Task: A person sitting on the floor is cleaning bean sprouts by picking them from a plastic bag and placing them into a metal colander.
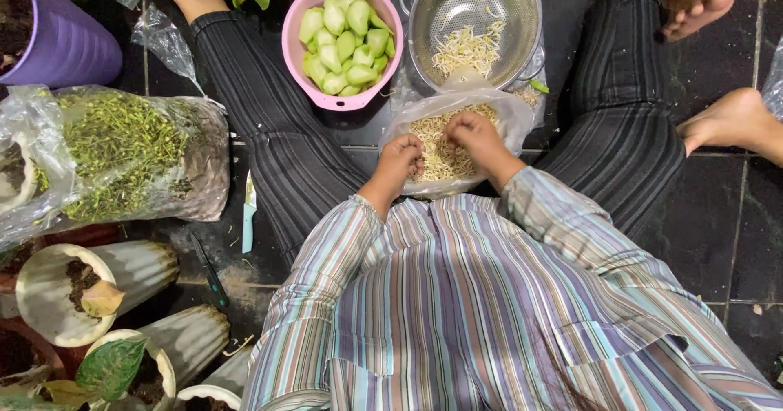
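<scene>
**A:** Item one, centre of the frame?

**B:** Clear plastic bag of bean sprouts, lying open on the dark tiled floor between your knees. Your left hand is curled at the bag's left edge, fingers pinched on a few sprouts. Your right hand is bent over the heap's top, fingertips closed on a sprout or two; what exactly sits in the pinch is too small to tell.

**A:** Handling note?

**B:** As a judgement: keep your pinches light and small, work over the bag's mouth so strays fall back in, and hold the plastic rim flat.

**A:** Next outward?

**B:** Steel colander, upper centre, just beyond the bag, a thin layer of sprouts inside. Pink bowl to its left, filled with pale green cut vegetable pieces. Both stand between your striped trouser legs.

**A:** Periphery, obstructions?

**B:** Large bag of green trimmings, left of frame. Purple pot, upper left. White plant pots, lower left. Small knife beside your left leg, near your elbow's path; mind it. Another person's bare feet at the right edge.
</scene>
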